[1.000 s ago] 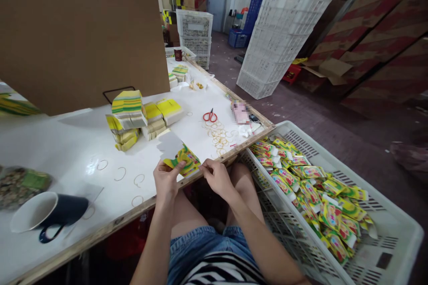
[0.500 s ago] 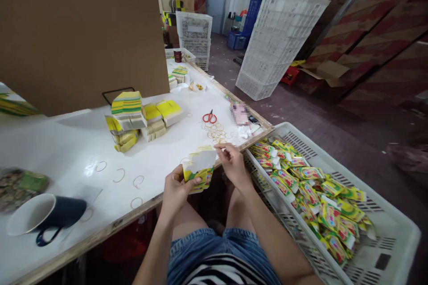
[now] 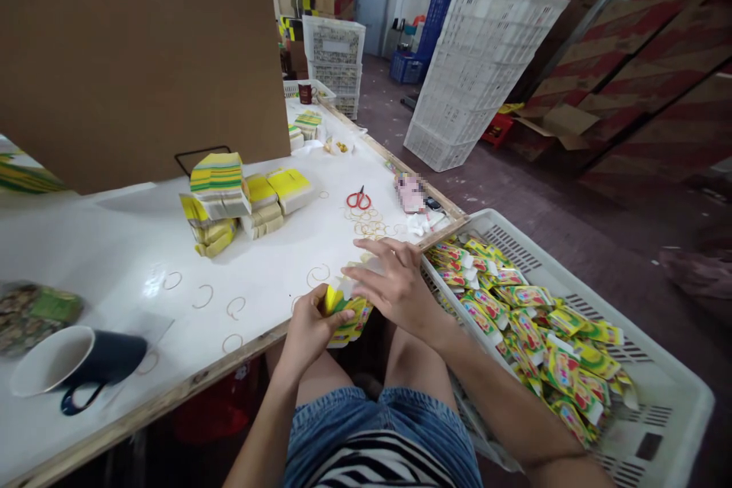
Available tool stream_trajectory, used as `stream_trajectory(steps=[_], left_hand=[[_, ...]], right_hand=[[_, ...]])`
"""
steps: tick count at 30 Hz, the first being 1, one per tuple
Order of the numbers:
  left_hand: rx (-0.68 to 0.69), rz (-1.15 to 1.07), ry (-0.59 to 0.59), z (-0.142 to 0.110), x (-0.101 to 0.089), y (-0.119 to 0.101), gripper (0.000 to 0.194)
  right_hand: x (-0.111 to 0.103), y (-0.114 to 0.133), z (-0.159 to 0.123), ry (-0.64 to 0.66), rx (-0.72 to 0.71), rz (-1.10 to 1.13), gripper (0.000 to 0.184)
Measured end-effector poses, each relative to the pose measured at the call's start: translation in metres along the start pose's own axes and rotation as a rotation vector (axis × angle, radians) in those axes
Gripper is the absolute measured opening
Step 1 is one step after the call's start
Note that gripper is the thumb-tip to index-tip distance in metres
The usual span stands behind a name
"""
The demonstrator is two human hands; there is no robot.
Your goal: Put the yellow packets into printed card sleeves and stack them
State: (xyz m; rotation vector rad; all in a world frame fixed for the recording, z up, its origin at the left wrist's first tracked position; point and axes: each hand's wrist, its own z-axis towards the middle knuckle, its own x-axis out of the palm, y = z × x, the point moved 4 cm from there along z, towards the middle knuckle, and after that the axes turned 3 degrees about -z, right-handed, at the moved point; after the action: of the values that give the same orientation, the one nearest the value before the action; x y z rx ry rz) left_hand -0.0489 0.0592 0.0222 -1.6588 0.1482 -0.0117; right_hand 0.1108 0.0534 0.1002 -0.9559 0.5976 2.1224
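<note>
My left hand (image 3: 309, 328) grips a small stack of yellow-green sachets (image 3: 348, 318) at the near edge of the white table (image 3: 114, 259). My right hand (image 3: 394, 282) lies over the top of that stack, fingers curved against it. Loose rubber bands (image 3: 371, 227) lie on the table just beyond the hands. A white crate (image 3: 657, 389) at my right holds many loose sachets (image 3: 531, 320) of the same kind.
Bundled sachet stacks (image 3: 240, 198) sit mid-table, with red scissors (image 3: 358, 200) to their right. A dark mug (image 3: 80, 366) lies on its side at the near left. A tall cardboard sheet (image 3: 137, 53) stands behind. Stacked white crates (image 3: 480, 69) stand on the floor.
The stack has come off the table edge toward my lap. My right hand moved from the stack's side, up to its top corner, then down over it.
</note>
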Motion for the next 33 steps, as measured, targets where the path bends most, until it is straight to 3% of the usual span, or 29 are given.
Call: stream_trajectory(steps=[2, 7, 12, 14, 16, 19, 20, 24, 27, 33], left_hand=[[0.057, 0.089, 0.050, -0.001, 0.003, -0.001, 0.023], [0.232, 0.414, 0.047, -0.004, 0.004, -0.004, 0.012], [0.627, 0.478, 0.271, -0.030, 0.018, -0.014, 0.041], [0.673, 0.403, 0.238, -0.035, 0.015, -0.014, 0.041], [0.565, 0.301, 0.123, -0.027, 0.008, -0.009, 0.034], [0.234, 0.022, -0.078, 0.006, -0.007, 0.010, 0.016], [0.141, -0.116, -0.145, 0.019, -0.013, 0.017, 0.023], [0.087, -0.223, -0.286, 0.073, -0.030, 0.032, 0.047], [0.056, -0.195, -0.361, 0.099, -0.040, 0.043, 0.054], [0.007, 0.114, -0.442, 0.095, -0.040, 0.060, 0.024]], right_hand=[[0.005, 0.000, 0.000, 0.037, -0.007, 0.003, 0.012], [0.008, -0.007, 0.010, 0.090, 0.055, 0.100, 0.020], [0.021, -0.049, 0.024, 0.113, 0.339, 0.112, 0.019], [0.035, -0.065, 0.022, 0.156, 0.442, 0.192, 0.019], [0.051, -0.070, 0.018, 0.204, 0.476, 0.369, 0.017], [0.071, -0.069, 0.012, 0.202, 0.509, 0.650, 0.015], [0.077, -0.068, 0.010, 0.188, 0.532, 0.695, 0.016], [0.099, -0.063, 0.007, 0.174, 0.612, 0.690, 0.028], [0.120, -0.053, 0.004, 0.210, 0.661, 0.622, 0.026], [0.162, -0.024, 0.005, 0.249, 0.755, 0.404, 0.047]])
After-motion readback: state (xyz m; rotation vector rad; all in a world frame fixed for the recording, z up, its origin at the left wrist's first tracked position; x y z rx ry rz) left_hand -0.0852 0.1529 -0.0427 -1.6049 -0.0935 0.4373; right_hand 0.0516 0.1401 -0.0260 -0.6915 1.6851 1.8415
